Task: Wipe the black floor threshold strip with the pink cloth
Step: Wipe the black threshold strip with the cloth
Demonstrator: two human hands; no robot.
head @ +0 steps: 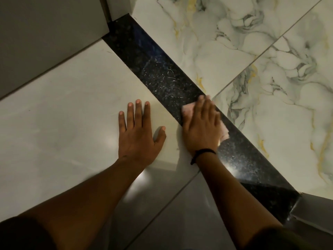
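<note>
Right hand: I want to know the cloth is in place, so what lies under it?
Under the right hand lies the pink cloth, pressed on the black strip. The cloth's edges show on either side of the hand. Its middle and the strip below it are covered.

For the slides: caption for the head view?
Right hand presses pink cloth on black threshold strip; left hand rests flat on pale tile.

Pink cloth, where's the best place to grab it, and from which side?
The cloth lies flat on the strip, mostly under the right hand. It is probably best pinched from above at the creased corner sticking out towards the marbled tile. That corner is bare and looks slightly bunched, while the rest is spread too flat to pinch.
</note>
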